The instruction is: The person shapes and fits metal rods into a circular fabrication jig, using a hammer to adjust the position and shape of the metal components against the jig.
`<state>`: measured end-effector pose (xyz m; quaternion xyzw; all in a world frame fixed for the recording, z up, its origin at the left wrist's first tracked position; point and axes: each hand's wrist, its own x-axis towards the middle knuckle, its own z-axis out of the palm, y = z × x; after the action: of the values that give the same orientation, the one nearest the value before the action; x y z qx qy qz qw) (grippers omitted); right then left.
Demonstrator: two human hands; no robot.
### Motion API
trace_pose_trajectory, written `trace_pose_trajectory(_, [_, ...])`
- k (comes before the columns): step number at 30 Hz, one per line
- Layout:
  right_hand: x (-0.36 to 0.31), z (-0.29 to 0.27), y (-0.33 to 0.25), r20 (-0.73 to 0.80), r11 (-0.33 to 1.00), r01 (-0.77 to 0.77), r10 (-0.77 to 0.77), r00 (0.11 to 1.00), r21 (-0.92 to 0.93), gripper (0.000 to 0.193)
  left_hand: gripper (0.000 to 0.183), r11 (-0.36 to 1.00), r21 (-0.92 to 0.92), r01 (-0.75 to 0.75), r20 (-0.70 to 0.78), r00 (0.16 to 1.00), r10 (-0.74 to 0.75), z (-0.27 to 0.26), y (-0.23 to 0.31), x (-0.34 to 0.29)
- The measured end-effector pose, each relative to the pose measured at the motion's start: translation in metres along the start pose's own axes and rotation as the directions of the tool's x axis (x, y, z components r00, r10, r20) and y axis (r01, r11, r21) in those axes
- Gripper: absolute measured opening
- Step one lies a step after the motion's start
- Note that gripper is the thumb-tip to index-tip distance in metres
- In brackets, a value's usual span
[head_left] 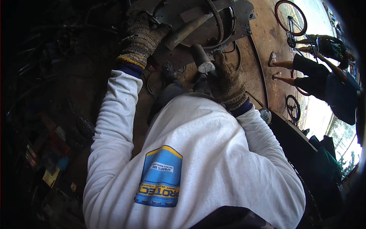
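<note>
My left hand (140,38), in a knitted work glove, curls over the edge of a dark steel workpiece (232,23) made of plates and curved rings. A tapered metal tube (187,29) lies on the workpiece just right of that hand. My right hand (228,83), also gloved, grips a handheld power tool (201,61) with a grey cylindrical body, held close to my chest and pointing at the workpiece. My white long sleeves and shirt front fill the lower half of the view and hide the lower part of the tool.
The rusty brown floor (267,42) runs up the right side. A person in dark shorts (320,76) stands with a red-wheeled bicycle (291,17) at the upper right, and a small wheel (292,108) is below. Dark clutter and coiled parts (57,133) fill the left.
</note>
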<state>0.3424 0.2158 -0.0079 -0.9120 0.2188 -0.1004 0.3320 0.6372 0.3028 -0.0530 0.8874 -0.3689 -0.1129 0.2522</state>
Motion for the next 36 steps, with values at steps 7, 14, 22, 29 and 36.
trace_pose_trajectory(7, [0.019,0.009,-0.002,0.197,0.972,0.048,-0.001,0.980,-0.231,0.068,0.069,1.000,0.004,0.015,0.043,0.999,-0.016,-0.004,0.007,0.002])
trace_pose_trajectory(14, [0.014,0.004,-0.006,0.209,0.957,0.243,-0.209,0.955,-0.156,0.060,0.069,0.992,0.106,-0.071,-0.069,0.995,0.078,0.011,-0.012,0.005])
trace_pose_trajectory(22, [0.010,0.003,-0.004,0.170,0.978,0.164,-0.141,0.975,-0.129,0.061,0.069,0.973,0.230,-0.022,-0.014,1.000,0.026,0.009,-0.002,0.007])
trace_pose_trajectory(29, [0.025,-0.004,-0.015,0.200,0.989,-0.085,0.108,0.974,-0.119,0.054,0.076,0.988,0.156,-0.007,-0.024,1.000,0.010,0.015,-0.006,0.009])
trace_pose_trajectory(36, [0.019,-0.003,-0.022,0.099,0.991,-0.116,0.108,0.989,0.072,0.050,0.077,0.988,0.142,0.068,0.024,0.997,-0.072,0.011,0.000,0.006])
